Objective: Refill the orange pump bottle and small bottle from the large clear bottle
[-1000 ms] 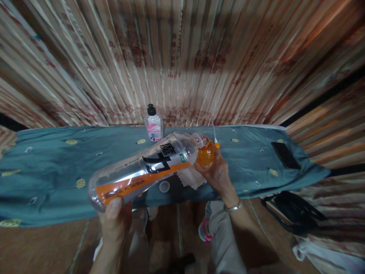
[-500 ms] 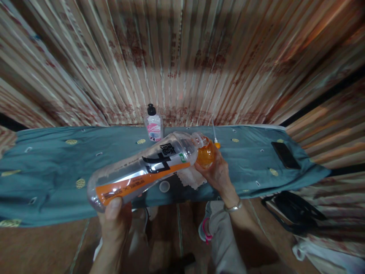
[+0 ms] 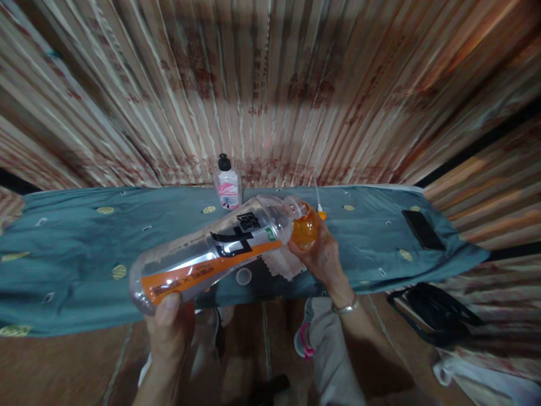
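A large clear plastic bottle (image 3: 207, 248) with an orange stripe and black characters lies tilted across the view, its uncapped neck toward the right. My left hand (image 3: 171, 324) is closed around its base end, thumb on top. At the neck, my right hand (image 3: 319, 254) grips a small container of orange liquid (image 3: 304, 228). The bottle's mouth meets the top of this container; whether liquid is flowing cannot be made out. Below them, a white cloth or tissue (image 3: 287, 264) and a round translucent cap (image 3: 244, 276) lie on the green-blue tablecloth (image 3: 84, 237).
A clear bottle with black pump top (image 3: 228, 186) stands at the back. Behind the right hand lies a white, thin-stemmed item with an orange end (image 3: 321, 214). A black phone (image 3: 422, 230) rests at the right. A black bag (image 3: 435, 313) is beyond the table, near a curtain (image 3: 262, 84).
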{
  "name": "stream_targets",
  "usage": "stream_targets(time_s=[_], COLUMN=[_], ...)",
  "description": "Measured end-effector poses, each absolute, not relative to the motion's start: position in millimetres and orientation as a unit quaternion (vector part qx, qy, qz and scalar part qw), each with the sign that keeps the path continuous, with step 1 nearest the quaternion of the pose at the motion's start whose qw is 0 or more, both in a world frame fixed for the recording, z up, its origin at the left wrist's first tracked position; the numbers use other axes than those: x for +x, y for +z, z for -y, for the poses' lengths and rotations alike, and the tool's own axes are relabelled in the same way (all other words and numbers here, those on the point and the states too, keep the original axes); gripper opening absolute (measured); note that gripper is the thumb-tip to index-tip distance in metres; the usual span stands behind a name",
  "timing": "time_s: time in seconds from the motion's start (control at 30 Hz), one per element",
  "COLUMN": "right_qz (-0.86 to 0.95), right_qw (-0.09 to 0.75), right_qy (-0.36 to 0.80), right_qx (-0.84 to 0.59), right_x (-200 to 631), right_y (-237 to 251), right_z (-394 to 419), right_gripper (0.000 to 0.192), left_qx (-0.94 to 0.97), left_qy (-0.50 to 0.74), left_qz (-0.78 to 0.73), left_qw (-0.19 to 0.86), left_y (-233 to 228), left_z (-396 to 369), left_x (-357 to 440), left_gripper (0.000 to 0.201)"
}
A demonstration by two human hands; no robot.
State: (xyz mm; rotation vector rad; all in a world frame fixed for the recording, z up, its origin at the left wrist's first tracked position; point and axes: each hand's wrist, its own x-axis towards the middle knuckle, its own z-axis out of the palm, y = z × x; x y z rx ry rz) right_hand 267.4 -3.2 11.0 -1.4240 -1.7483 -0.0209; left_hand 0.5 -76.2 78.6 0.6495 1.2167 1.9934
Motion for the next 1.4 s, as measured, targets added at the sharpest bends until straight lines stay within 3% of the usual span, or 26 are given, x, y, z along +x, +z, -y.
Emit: stream_targets(time_s=[0.27, 0.6, 1.4], right_qz=[0.697, 0.690, 0.702], right_qw=[0.438, 0.434, 0.446], right_qy=[-0.006, 0.004, -0.041], right_qx=[-0.567, -0.578, -0.554], right_x=[264.2, 265.4, 266.1], right_y=[18.2, 15.0, 10.8], right_z=[5.3, 4.2, 2.6], right_gripper=[0.077, 0.081, 0.079], left_qx=[0.257, 0.244, 0.226], left_qy=[0.774, 0.776, 0.771], left_qz=[-0.465, -0.466, -0.478], left_qw=[0.345, 0.347, 0.355], left_y=[79.0, 81.1, 80.1], left_z=[76.8, 77.5, 78.4], left_x=[1.2, 3.3, 2.3], left_gripper=[0.079, 0.067, 0.080])
